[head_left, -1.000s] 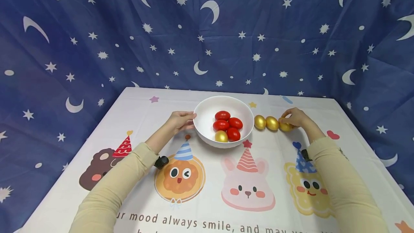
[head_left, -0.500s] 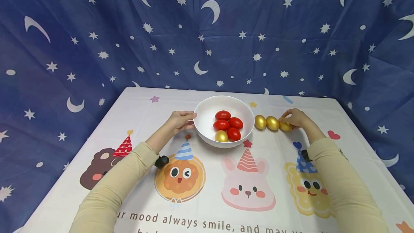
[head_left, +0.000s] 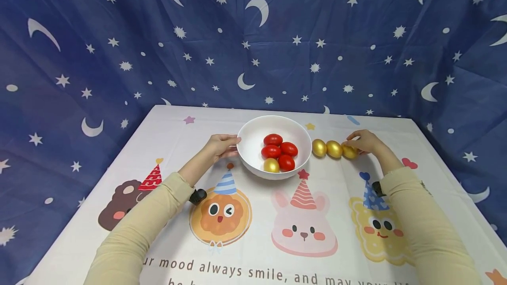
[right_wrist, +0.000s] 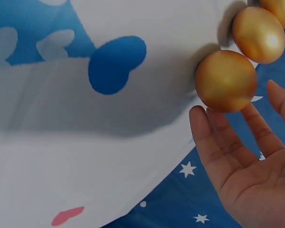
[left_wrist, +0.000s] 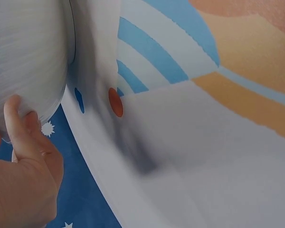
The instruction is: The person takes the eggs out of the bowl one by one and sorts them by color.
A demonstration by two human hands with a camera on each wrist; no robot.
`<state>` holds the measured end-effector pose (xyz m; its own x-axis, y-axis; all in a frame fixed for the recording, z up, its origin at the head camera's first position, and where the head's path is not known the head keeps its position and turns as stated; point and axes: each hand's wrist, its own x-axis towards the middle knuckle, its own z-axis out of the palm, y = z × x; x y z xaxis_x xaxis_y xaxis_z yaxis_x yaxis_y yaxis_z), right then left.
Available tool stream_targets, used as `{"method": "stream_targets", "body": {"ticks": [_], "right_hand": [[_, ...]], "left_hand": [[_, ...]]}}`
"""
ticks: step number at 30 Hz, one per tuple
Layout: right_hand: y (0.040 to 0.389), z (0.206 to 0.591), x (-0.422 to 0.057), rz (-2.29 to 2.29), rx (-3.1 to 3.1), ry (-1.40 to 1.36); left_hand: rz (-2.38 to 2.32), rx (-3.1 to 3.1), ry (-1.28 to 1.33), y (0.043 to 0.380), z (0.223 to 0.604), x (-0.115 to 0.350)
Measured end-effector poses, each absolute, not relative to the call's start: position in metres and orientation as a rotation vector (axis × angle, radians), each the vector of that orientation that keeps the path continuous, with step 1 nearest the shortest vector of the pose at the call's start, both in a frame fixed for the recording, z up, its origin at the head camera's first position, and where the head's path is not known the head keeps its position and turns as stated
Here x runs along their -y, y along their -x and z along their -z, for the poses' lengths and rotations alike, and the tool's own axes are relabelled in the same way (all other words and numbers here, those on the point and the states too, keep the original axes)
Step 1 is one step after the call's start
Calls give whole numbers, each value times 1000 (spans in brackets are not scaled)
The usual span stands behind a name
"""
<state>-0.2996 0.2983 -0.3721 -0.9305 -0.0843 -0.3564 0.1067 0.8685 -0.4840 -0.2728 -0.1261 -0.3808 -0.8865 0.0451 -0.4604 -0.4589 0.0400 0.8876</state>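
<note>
A white bowl (head_left: pixel 249 137) stands on the table, holding several red eggs (head_left: pixel 271 151) and one gold egg (head_left: pixel 271 165). At its left side my left hand (head_left: pixel 219 146) pinches the rim between thumb and fingers; the left wrist view shows fingertips on the bowl's outer wall (left_wrist: pixel 33 47). Right of the bowl, three gold eggs lie in a row on the cloth. My right hand (head_left: pixel 366 141) is beside the rightmost gold egg (right_wrist: pixel 226 81). Its fingers are spread and extended at that egg's edge, the thumb apart from it; whether the fingertips touch it I cannot tell.
A white tablecloth (head_left: pixel 166 126) printed with cartoon animals and lettering covers the table. Behind it hangs a dark blue curtain (head_left: pixel 277 78) with moons and stars. A black wrist camera (head_left: pixel 198 196) sits on the left wrist.
My right hand has loosened its fingers from the rightmost gold egg and drawn slightly right, leaving the egg in the row. The left hand and the bowl have stayed put.
</note>
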Motion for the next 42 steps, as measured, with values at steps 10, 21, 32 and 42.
{"method": "stream_targets", "body": {"ticks": [10, 21, 32, 42], "right_hand": [[300, 357, -297, 573, -2702, 27], [301, 331, -289, 582, -2781, 147], [296, 321, -266, 623, -2810, 237], [291, 313, -247, 583, -2832, 282]], "left_hand": [[-1881, -1996, 418, 270, 381, 125], [-1881, -1994, 418, 271, 381, 125], [-1890, -1973, 426, 270, 381, 125], [-1902, -1946, 435, 273, 379, 127]]}}
